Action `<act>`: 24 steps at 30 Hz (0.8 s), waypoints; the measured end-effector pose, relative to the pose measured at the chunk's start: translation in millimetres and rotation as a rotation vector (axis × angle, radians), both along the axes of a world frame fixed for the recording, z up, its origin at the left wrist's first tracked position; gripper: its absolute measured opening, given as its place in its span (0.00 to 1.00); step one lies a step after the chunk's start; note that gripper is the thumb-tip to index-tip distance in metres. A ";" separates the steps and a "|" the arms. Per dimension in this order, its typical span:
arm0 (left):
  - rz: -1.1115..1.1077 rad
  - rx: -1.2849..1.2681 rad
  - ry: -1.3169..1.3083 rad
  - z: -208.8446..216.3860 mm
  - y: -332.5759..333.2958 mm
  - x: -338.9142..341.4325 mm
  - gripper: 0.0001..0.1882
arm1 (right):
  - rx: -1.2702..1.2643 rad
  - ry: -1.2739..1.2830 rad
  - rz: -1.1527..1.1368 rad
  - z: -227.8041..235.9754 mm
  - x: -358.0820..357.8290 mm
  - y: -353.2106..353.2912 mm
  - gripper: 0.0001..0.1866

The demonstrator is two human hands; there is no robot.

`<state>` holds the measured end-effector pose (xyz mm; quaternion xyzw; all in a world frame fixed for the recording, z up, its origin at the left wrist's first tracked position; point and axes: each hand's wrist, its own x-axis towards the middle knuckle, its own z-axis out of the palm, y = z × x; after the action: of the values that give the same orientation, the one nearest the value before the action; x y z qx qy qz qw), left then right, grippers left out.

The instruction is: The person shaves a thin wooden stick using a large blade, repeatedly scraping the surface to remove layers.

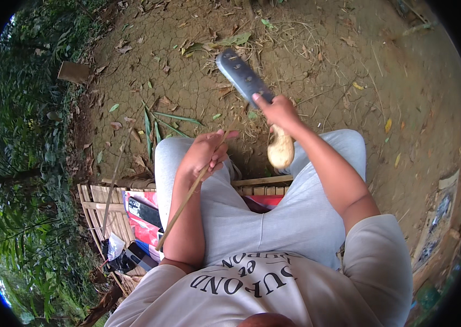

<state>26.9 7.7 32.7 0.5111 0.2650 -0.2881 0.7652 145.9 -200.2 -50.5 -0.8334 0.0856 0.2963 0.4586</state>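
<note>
My right hand (280, 113) grips a machete by its pale, bulbous wooden handle (280, 150). The broad dark blade (243, 77) points up and to the left, with my index finger or thumb laid along its base. Over my left knee, my left hand (207, 152) is closed around a thin brownish stick (187, 197). One end of that stick shows just past my fingers; the rest runs back along my left forearm. Blade and stick are apart.
I sit on a bamboo-slat bench (97, 210). On it at my left lie a dark phone (144, 211), a red cloth or sheet (146, 229) and a clear plastic bag (115, 247). Long green leaves (148, 131) lie on the cracked soil. Dense foliage (28, 136) borders the left; wooden framing (437, 240) stands right.
</note>
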 end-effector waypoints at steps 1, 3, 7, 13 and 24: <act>0.015 -0.006 0.003 -1.1 -2.9 -0.7 0.23 | 0.045 -0.004 0.048 -4.3 -10.2 6.6 0.35; 0.021 -0.017 0.017 -6.0 4.0 -0.7 0.23 | -0.087 -0.100 0.187 -7.7 -13.7 10.9 0.36; -0.017 0.010 0.017 -0.3 8.5 -5.3 0.23 | -0.094 -0.023 0.113 -6.5 11.9 -3.3 0.37; -0.013 0.078 -0.009 -0.7 -2.1 1.5 0.24 | 0.000 0.010 0.173 19.4 -18.5 19.5 0.34; -0.039 0.210 -0.012 3.7 -10.3 -1.3 0.24 | -0.074 0.008 0.214 15.7 -13.2 8.6 0.35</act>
<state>25.6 -2.6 36.4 0.5952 0.2791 -0.2707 0.7033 132.7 -191.5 -34.8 -0.8529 0.0086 0.3437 0.3928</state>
